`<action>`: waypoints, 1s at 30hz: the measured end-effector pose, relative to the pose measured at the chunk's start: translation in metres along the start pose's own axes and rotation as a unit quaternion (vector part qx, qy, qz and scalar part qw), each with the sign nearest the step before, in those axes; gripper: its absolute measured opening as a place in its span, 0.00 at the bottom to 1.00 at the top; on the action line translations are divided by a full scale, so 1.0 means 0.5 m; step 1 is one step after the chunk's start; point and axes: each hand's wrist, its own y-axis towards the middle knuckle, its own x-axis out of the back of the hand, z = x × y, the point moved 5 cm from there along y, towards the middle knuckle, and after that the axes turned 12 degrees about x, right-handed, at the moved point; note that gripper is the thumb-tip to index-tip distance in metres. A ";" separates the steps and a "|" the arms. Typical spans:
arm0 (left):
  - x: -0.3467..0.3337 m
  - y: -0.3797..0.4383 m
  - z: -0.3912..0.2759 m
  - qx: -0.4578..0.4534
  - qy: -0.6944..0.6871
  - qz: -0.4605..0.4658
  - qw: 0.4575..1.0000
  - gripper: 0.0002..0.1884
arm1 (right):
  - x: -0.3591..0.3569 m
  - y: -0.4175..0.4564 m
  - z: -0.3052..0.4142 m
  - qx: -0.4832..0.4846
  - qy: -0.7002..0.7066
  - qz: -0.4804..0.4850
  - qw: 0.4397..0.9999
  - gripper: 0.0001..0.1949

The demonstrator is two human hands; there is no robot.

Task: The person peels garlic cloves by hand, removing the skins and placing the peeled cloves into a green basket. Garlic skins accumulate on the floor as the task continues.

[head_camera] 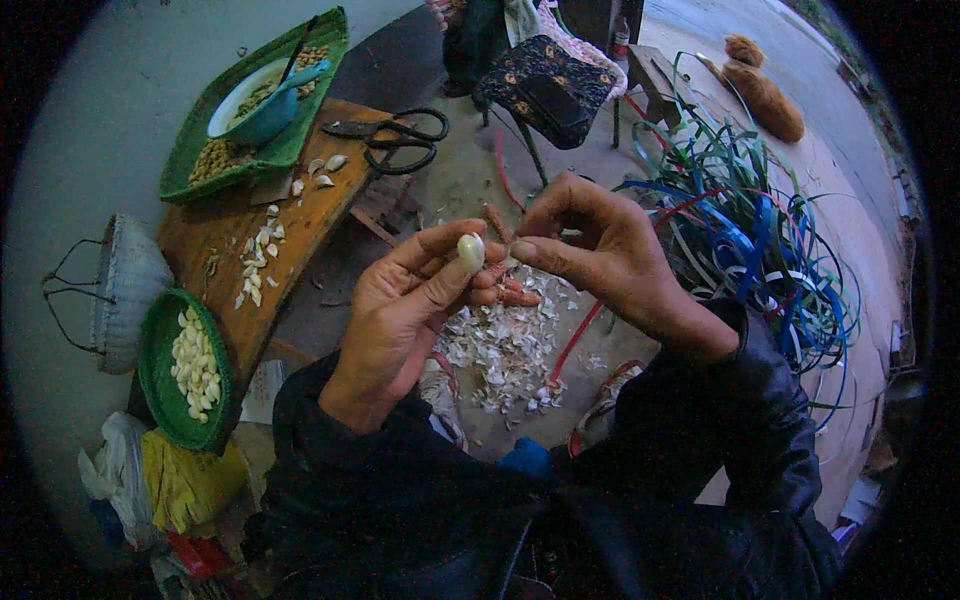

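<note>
My left hand [405,300] pinches a smooth, pale garlic clove [471,253] between thumb and fingers. Close by on its right, my right hand [607,247] has its thumb and forefinger tips together; whether a shred of skin is between them is unclear. Papery garlic skins [502,352] lie heaped on the floor below both hands. On the wooden board [300,217] to the left are loose garlic cloves [259,259], some in their skins. A green woven basket [154,405] at its near end holds several peeled cloves [196,364].
Black-handled scissors [409,142] overhang the board's far edge. Beyond is a green tray [176,161] with a blue bowl [262,124]. Tangled plastic strapping [750,217] spreads at right, near a brown dog [765,97]. A cushioned chair [551,90] stands ahead. Bags [191,480] sit at lower left.
</note>
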 end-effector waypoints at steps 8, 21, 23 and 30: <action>-0.019 -0.006 0.002 -0.012 0.002 0.010 1.000 0.20 | -0.029 0.001 0.020 0.018 -0.059 0.032 0.998 0.09; 0.036 -0.002 -0.018 -0.084 0.038 -0.064 0.994 0.14 | -0.048 -0.004 0.030 0.100 -0.131 0.093 0.982 0.07; 0.069 -0.008 -0.047 -0.136 0.122 -0.120 0.976 0.14 | -0.046 -0.007 0.028 0.089 -0.138 0.102 0.981 0.07; 0.315 -0.225 -0.221 -0.277 0.477 -0.568 0.611 0.14 | -0.028 -0.011 0.025 0.072 -0.170 0.107 0.977 0.06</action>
